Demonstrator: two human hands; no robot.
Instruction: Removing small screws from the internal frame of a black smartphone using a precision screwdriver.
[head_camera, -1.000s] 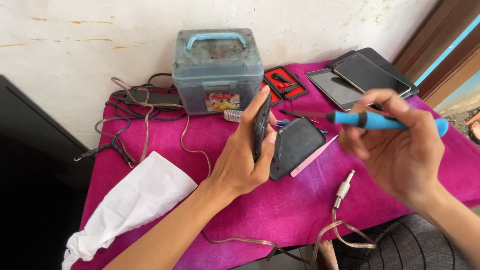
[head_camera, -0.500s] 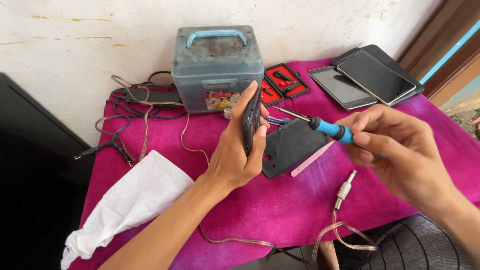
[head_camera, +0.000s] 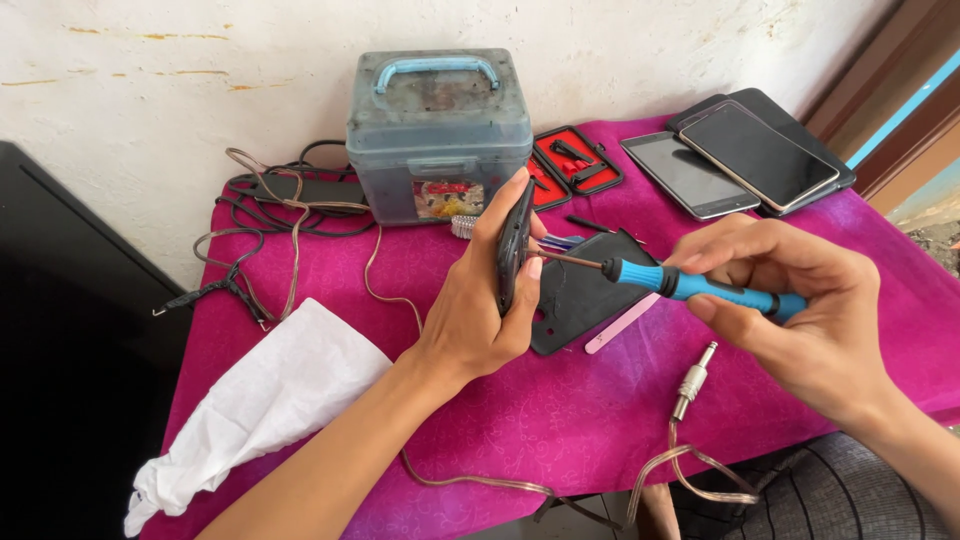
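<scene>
My left hand (head_camera: 478, 305) holds a dark phone (head_camera: 513, 247) upright on its edge above the pink cloth. My right hand (head_camera: 800, 310) grips a screwdriver with a blue and black handle (head_camera: 700, 287). Its thin metal shaft points left and its tip touches the phone's face. Under the two hands lies a black back cover (head_camera: 585, 295) flat on the cloth, with a pink strip (head_camera: 622, 324) beside it.
A grey-blue plastic box with a handle (head_camera: 438, 135) stands at the back by the wall. A red-lined tool case (head_camera: 570, 165), stacked phones and a tablet (head_camera: 745, 155), tangled cables (head_camera: 270, 215), a white cloth (head_camera: 265, 400) and an audio plug on a clear cable (head_camera: 692, 380) lie around.
My right hand has turned the screwdriver from level above the cover to pointing left, and brought its tip to the phone. My left hand has kept the phone upright.
</scene>
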